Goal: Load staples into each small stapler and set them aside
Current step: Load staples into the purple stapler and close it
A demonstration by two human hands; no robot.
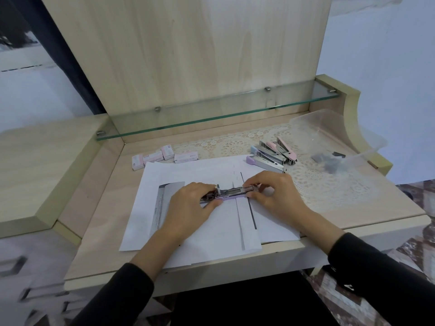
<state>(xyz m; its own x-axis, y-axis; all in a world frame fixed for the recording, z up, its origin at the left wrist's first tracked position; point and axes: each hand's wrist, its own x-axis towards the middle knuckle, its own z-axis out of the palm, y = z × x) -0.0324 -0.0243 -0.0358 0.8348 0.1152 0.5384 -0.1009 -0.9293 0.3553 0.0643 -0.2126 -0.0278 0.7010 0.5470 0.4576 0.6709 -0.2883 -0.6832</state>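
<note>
Stapler [231,193] lay open, your left hand [191,203] and right hand [276,194] pinching its ends; keeping it level probably mattered.

soft even light, blurred and warped edges.

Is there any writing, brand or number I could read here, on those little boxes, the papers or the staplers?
Nothing here can be read.
Staple boxes: printed labels, too blurred to read.
Printed sheet: small print beside the grey picture, too small to read.
Right sleeve: white marks, perhaps letters, unreadable.
Open stapler: no marking that can be made out.
</note>
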